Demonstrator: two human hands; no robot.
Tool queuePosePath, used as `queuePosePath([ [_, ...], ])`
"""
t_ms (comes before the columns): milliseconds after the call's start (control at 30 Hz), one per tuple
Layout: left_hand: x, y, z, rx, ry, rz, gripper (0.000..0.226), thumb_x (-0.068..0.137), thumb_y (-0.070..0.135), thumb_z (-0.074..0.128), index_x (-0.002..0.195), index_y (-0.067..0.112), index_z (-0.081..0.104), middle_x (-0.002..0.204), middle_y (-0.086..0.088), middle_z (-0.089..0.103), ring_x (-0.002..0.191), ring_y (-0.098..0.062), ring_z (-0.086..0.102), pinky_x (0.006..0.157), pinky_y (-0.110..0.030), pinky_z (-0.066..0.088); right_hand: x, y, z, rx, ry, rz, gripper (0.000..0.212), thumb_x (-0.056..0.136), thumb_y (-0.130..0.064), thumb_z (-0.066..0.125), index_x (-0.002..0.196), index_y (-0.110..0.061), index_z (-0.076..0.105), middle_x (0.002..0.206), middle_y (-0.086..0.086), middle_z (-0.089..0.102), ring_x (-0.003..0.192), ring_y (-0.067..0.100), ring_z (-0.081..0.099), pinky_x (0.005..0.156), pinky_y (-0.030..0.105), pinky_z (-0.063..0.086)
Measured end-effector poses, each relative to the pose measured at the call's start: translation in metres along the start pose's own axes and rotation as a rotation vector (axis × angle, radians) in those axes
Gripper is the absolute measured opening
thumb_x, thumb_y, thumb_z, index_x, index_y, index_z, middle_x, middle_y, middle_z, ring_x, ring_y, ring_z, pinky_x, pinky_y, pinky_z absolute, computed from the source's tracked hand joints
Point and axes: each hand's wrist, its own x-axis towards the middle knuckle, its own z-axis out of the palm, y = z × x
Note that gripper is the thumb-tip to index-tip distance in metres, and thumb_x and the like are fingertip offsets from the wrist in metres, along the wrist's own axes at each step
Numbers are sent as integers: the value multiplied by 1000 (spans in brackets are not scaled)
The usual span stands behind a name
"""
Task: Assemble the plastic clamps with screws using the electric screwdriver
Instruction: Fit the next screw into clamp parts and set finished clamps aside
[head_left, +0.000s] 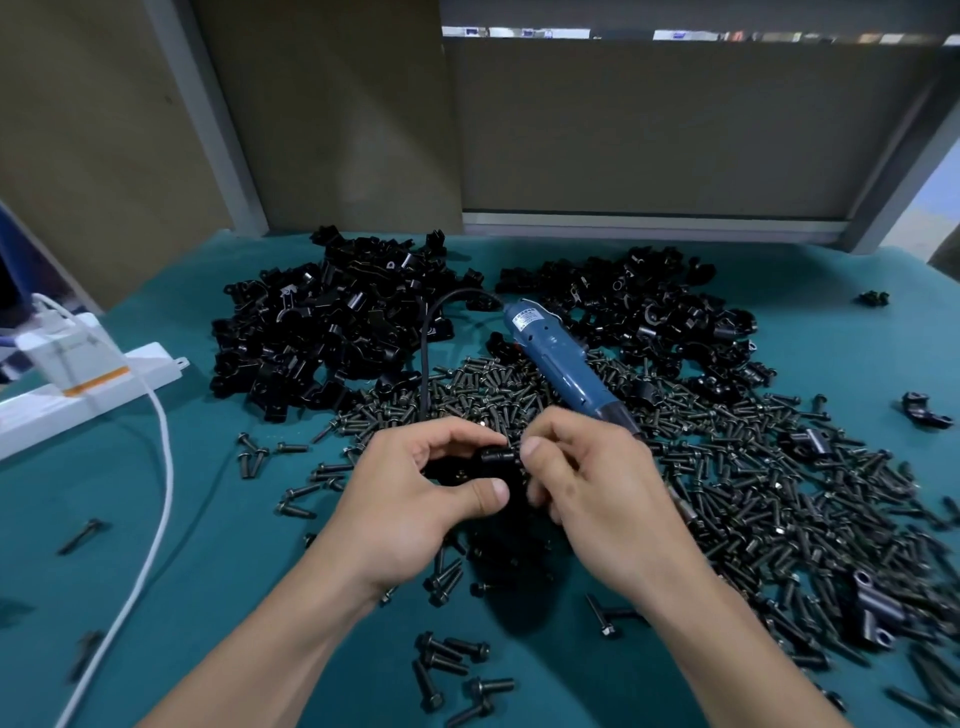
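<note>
Curling thumb and fingers round a black plastic clamp (500, 457), the left hand (415, 493) is holding it above the screw pile (753, 493); the right hand (592, 493) is pinching its right end with bent fingers. The blue electric screwdriver (561, 364) is lying on that pile just behind.

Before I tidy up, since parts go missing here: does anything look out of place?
Yes. The blue electric screwdriver lies across the heap of dark metal screws rather than beside it. A lone screw at far left and a black plastic clamp at far right lie apart from their piles.
</note>
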Motion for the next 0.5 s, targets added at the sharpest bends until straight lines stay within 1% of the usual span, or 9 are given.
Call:
queuePosePath([
  [100,0,1,-1,-3,-40,27,42,75,-5,88,96,31,80,96,1,80,95,-15,75,88,-30,59,2,1,7,72,18,71,44,102,-40,52,66,-15,55,47,-8,47,45,4,39,48,29,34],
  [167,1,1,1,15,-44,31,41,75,-4,88,95,31,80,94,3,80,93,-11,74,85,-23,57,2,2,2,116,14,87,45,99,-47,49,68,-14,57,49,-7,54,45,8,44,50,30,35],
  [233,0,0,2,29,-36,23,37,76,-2,89,94,29,80,94,4,80,92,-10,74,84,-22,56,1,2,-5,131,-46,58,34,100,-41,51,74,-21,62,59,-2,67,48,10,55,52,27,42],
  [267,0,0,2,27,-35,18,36,76,-2,88,94,28,80,93,4,80,92,-10,74,84,-23,57,0,2,-6,116,-71,40,30,101,-36,53,75,-23,62,61,-2,69,49,8,56,51,23,43],
  [300,-1,0,2,18,-40,14,37,76,-3,88,94,29,80,93,3,80,91,-11,74,84,-24,58,0,2,-4,76,-66,21,32,102,-34,53,73,-22,61,58,-5,66,47,6,54,49,19,40],
  [367,-2,0,2,-13,-52,14,40,76,-5,87,95,30,80,92,2,80,90,-11,74,80,-24,59,3,2,2,7,2,30,45,104,-41,51,66,-17,56,46,-10,53,42,2,43,45,17,33],
  [400,-2,0,2,-24,-54,16,39,76,-6,87,95,28,80,93,2,80,90,-11,74,80,-23,58,3,2,4,13,19,59,52,105,-47,49,62,-17,55,44,-10,49,41,3,41,45,17,31],
  [433,-2,0,1,-23,-49,16,38,76,-5,87,95,27,80,93,2,80,91,-11,74,82,-24,58,3,2,4,31,13,83,55,105,-52,46,63,-19,57,45,-9,51,41,4,42,48,19,34],
  [500,-1,0,2,7,-26,11,35,77,-3,87,95,26,80,94,4,80,93,-10,74,86,-28,58,2,4,-1,76,-53,84,46,106,-51,44,78,-20,61,57,-3,66,48,10,57,55,27,42],
])
